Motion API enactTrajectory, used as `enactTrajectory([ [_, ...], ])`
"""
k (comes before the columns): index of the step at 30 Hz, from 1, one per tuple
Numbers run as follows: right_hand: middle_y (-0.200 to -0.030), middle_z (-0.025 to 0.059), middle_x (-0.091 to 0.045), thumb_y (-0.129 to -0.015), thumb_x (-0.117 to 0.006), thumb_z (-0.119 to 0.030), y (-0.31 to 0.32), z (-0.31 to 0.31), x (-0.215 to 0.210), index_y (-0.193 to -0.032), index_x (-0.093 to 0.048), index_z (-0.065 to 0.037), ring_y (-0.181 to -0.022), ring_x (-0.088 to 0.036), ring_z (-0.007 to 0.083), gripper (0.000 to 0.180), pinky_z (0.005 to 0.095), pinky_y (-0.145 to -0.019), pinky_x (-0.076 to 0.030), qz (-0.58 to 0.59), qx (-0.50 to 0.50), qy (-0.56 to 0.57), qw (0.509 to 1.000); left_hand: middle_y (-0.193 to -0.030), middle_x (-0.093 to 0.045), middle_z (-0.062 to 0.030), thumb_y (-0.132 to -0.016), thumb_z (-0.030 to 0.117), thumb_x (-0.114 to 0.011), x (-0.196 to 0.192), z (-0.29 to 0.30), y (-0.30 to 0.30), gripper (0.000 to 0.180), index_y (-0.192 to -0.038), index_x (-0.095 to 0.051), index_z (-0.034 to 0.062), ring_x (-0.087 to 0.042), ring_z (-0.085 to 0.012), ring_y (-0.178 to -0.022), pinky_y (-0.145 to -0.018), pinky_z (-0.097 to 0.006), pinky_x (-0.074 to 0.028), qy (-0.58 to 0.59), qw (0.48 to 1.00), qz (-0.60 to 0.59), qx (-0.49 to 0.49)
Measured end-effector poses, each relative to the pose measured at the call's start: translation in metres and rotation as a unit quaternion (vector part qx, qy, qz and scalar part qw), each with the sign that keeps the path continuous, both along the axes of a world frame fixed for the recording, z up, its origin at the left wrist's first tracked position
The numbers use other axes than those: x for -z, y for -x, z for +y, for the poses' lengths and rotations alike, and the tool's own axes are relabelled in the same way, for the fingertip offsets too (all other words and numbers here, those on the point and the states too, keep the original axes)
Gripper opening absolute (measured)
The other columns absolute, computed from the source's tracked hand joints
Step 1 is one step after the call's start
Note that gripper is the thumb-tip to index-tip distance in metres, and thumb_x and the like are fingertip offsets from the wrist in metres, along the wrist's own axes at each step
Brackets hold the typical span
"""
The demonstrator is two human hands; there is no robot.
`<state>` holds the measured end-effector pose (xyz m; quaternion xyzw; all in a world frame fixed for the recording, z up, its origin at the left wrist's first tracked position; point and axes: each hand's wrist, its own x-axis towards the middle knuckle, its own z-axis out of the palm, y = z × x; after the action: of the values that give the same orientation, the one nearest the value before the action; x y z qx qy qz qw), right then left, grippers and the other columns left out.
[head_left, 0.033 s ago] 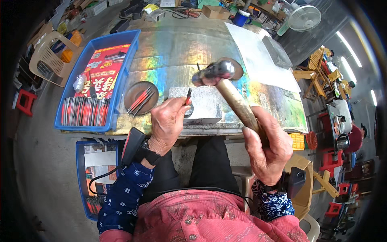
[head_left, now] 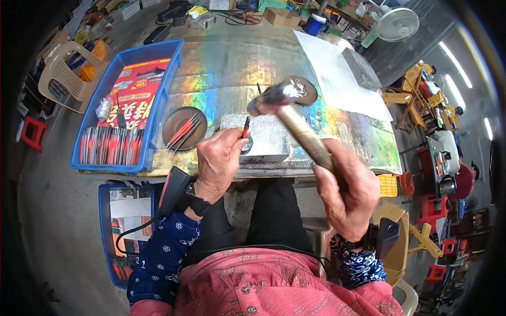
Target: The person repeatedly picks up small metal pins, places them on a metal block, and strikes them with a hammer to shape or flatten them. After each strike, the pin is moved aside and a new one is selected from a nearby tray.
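My left hand (head_left: 217, 163) pinches a slim red piece with a black tip (head_left: 246, 127), which points up over the near left part of a grey metal block (head_left: 269, 138). A small round dark disc (head_left: 246, 145) shows on the block beside my fingertips. My right hand (head_left: 350, 192) is wrapped round the wooden handle of a hammer (head_left: 303, 134). The hammer's shiny metal head is raised over the block and a little blurred. Left of my left hand, a round brown dish (head_left: 171, 122) holds several slim red and dark pointed pieces (head_left: 184, 131).
A blue tray (head_left: 171, 79) with rows of slim red and grey pieces (head_left: 110, 146) stands at the table's left. Another dark round dish (head_left: 311, 94) lies behind the hammer head. White paper (head_left: 337, 79) and a grey slab (head_left: 362, 68) lie far right. A second blue tray (head_left: 105, 221) sits below.
The hammer head has shifted slightly down and to the left, and my right hand has moved a little left with it. My left hand stays in place.
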<state>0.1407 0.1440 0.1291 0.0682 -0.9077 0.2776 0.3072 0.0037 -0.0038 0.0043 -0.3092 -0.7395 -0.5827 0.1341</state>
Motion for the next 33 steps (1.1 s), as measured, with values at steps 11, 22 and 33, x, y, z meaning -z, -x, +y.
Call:
enactTrajectory([
  [11,-0.095,0.0224,-0.066,-0.085,-0.066,-0.002,0.003,0.000,-0.015,-0.122,-0.058,0.004,-0.073,-0.068,0.0298,0.038,0.0346,-0.067,-0.053,-0.027,-0.004,-0.066,0.997,-0.084,-0.070,-0.0141,-0.080,-0.002,-0.070,0.002,0.001,0.001,0.011,-0.091,-0.069,-0.0027,-0.069,-0.0234,-0.073,-0.064,-0.030,-0.051,0.012,1.000,0.018,-0.012],
  [22,-0.085,0.0218,-0.067,-0.086,-0.067,-0.004,0.010,0.007,-0.029,-0.115,-0.062,0.006,-0.072,-0.069,0.0303,0.031,0.0334,-0.067,-0.053,-0.138,-0.016,-0.022,0.990,-0.083,-0.070,-0.0148,-0.079,-0.003,-0.070,0.002,0.002,0.001,0.012,-0.090,-0.069,-0.0035,-0.069,-0.0233,-0.073,-0.065,-0.030,-0.052,-0.002,1.000,0.017,-0.015],
  [33,-0.077,0.0204,-0.063,-0.087,-0.066,-0.006,0.008,0.000,-0.018,-0.116,-0.062,0.003,-0.062,-0.063,0.0244,0.030,0.0314,-0.061,-0.050,-0.132,0.038,0.045,0.989,-0.084,-0.071,-0.0156,-0.079,-0.001,-0.071,0.003,0.001,0.001,0.013,-0.092,-0.069,-0.0036,-0.069,-0.0217,-0.073,-0.063,-0.029,-0.052,0.001,1.000,0.024,-0.012],
])
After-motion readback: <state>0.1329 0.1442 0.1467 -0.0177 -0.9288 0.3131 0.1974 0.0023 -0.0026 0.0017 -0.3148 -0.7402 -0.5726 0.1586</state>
